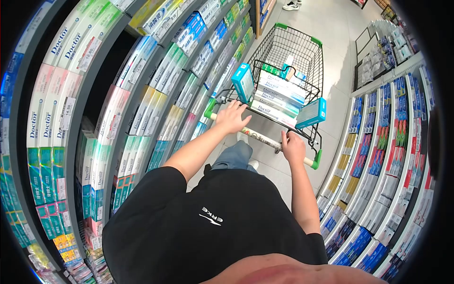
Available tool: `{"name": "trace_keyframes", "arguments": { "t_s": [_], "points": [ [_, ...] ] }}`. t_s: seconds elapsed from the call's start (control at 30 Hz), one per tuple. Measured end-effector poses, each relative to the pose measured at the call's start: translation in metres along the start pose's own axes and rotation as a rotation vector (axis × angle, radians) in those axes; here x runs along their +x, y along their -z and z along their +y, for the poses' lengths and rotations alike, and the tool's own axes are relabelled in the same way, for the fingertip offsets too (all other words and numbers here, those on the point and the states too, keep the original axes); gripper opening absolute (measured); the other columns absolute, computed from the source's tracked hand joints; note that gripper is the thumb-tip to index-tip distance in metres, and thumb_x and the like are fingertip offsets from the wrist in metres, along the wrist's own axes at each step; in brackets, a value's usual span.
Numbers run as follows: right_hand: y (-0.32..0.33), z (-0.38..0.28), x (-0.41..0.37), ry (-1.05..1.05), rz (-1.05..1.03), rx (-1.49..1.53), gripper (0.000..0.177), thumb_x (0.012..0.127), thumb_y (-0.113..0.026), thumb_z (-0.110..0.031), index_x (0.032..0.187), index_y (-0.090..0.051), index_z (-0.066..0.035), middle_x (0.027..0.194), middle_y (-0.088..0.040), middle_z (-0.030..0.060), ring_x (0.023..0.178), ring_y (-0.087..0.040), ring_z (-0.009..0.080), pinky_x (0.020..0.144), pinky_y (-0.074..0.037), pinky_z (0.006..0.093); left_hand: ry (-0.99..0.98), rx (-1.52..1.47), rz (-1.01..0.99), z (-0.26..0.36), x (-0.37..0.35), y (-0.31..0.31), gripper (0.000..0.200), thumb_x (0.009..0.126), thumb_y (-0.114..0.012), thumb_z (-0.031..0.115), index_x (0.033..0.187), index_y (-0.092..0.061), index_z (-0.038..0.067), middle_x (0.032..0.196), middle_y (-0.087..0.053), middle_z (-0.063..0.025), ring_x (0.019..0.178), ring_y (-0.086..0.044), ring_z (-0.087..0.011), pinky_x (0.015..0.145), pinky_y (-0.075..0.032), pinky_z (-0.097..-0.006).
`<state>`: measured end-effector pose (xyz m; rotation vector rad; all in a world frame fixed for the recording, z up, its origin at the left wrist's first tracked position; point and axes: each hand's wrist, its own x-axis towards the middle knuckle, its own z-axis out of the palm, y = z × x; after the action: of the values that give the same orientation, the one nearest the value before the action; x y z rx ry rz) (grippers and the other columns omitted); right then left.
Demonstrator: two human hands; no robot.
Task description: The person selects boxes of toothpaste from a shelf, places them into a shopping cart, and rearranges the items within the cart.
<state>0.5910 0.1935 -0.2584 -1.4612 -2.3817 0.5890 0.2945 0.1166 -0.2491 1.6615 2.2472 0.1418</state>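
A black wire shopping cart (295, 45) with green corners stands in front of me, its pale handle bar (260, 137) across the near side. My left hand (231, 117) rests on the bar's left part, fingers spread toward the basket. Near the bar's right end, my right hand (293, 146) has its fingers wrapped round it. Stacked white Doctor boxes (279, 97) lie at the near end of the cart. A teal box (242, 83) leans at the left of the stack and another teal box (311, 113) at the right.
Shelves of boxed toothpaste (49, 106) run close along the left. On the right stand shelves of packaged toothbrushes (378, 146), with a rack of hanging packets (385, 54) farther up. Pale floor tiles (336, 28) extend ahead, where another person's shoes (290, 6) show at the top.
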Motion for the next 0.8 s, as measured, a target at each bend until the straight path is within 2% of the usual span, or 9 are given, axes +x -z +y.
{"name": "trace_keyframes", "arguments": {
  "t_s": [0.37,0.47,0.57,0.6,0.67,0.7,0.73,0.77,0.8],
  "points": [
    [0.010,0.009,0.071,-0.037,-0.115,-0.058,0.047,0.105,-0.061,-0.044,0.079,-0.064,-0.005,0.082,-0.071,0.0193,0.079,-0.070,0.0421,0.072,-0.055,0.0539,0.032,-0.050,-0.029,0.004,0.065,0.015,0.070,0.100,-0.057,0.061,0.153,-0.058,0.015,0.162,-0.051,-0.0112,0.158,-0.037,-0.0299,0.119,-0.046,-0.0475],
    [0.012,0.013,0.087,-0.024,-0.116,-0.072,0.045,0.104,-0.062,-0.042,0.080,-0.065,-0.004,0.081,-0.072,0.0192,0.080,-0.070,0.0427,0.073,-0.055,0.0546,0.001,-0.053,0.029,-0.005,0.088,0.007,0.070,0.098,-0.064,0.057,0.150,-0.060,0.010,0.159,-0.052,-0.0154,0.154,-0.041,-0.0330,0.118,-0.046,-0.0473],
    [0.013,0.019,0.104,-0.003,-0.149,-0.080,0.042,0.104,-0.062,-0.039,0.082,-0.067,-0.004,0.087,-0.072,0.0188,0.082,-0.070,0.0431,0.075,-0.055,0.0545,-0.010,-0.656,0.335,-0.034,0.126,0.023,0.063,0.090,-0.083,0.038,0.138,-0.065,0.002,0.144,-0.062,-0.0221,0.132,-0.060,-0.0396,0.115,-0.047,-0.0469],
    [0.012,0.022,0.110,0.004,-0.151,-0.083,0.042,0.104,-0.062,-0.039,0.082,-0.067,-0.004,0.087,-0.072,0.0188,0.082,-0.070,0.0431,0.075,-0.055,0.0545,-0.013,-0.666,0.463,-0.039,0.127,0.063,0.057,0.090,-0.082,0.035,0.134,-0.067,0.002,0.137,-0.066,-0.0212,0.128,-0.063,-0.0399,0.112,-0.049,-0.0467],
    [0.011,0.026,0.119,0.024,-0.158,-0.087,0.041,0.104,-0.061,-0.038,0.082,-0.067,-0.004,0.087,-0.072,0.0186,0.082,-0.070,0.0433,0.075,-0.054,0.0547,0.009,-0.375,0.780,-0.093,0.155,0.117,0.052,0.088,-0.082,0.032,0.128,-0.069,0.002,0.130,-0.068,-0.0202,0.123,-0.064,-0.0400,0.107,-0.049,-0.0479],
    [0.012,0.027,0.122,0.043,-0.149,-0.075,0.040,0.104,-0.061,-0.037,0.082,-0.067,-0.004,0.086,-0.071,0.0186,0.081,-0.069,0.0432,0.074,-0.054,0.0550,0.096,-0.161,0.858,-0.105,0.150,0.174,0.047,0.087,-0.081,0.030,0.124,-0.071,0.003,0.130,-0.069,-0.0192,0.123,-0.064,-0.0383,0.106,-0.049,-0.0484],
    [0.012,0.028,0.127,0.044,-0.152,-0.075,0.040,0.104,-0.061,-0.037,0.082,-0.067,-0.004,0.086,-0.071,0.0186,0.081,-0.069,0.0432,0.074,-0.054,0.0550,0.042,0.132,1.166,-0.127,0.154,0.210,0.043,0.088,-0.079,0.028,0.123,-0.068,0.005,0.130,-0.065,-0.0194,0.129,-0.058,-0.0405,0.107,-0.047,-0.0550],
    [0.013,0.030,0.131,0.042,-0.159,-0.078,0.040,0.104,-0.060,-0.037,0.083,-0.066,-0.004,0.085,-0.071,0.0186,0.080,-0.069,0.0431,0.073,-0.054,0.0550,0.100,0.202,1.156,-0.150,0.151,0.247,0.042,0.091,-0.076,0.030,0.125,-0.069,0.007,0.135,-0.063,-0.0165,0.135,-0.053,-0.0395,0.108,-0.044,-0.0578],
    [0.013,0.031,0.136,0.040,-0.165,-0.080,0.039,0.104,-0.060,-0.036,0.083,-0.066,-0.004,0.085,-0.071,0.0187,0.080,-0.069,0.0430,0.073,-0.053,0.0550,0.146,0.497,1.265,-0.183,0.156,0.273,0.049,0.094,-0.075,0.039,0.132,-0.070,0.009,0.142,-0.063,-0.0139,0.134,-0.054,-0.0391,0.107,-0.044,-0.0571]
  ]
}}
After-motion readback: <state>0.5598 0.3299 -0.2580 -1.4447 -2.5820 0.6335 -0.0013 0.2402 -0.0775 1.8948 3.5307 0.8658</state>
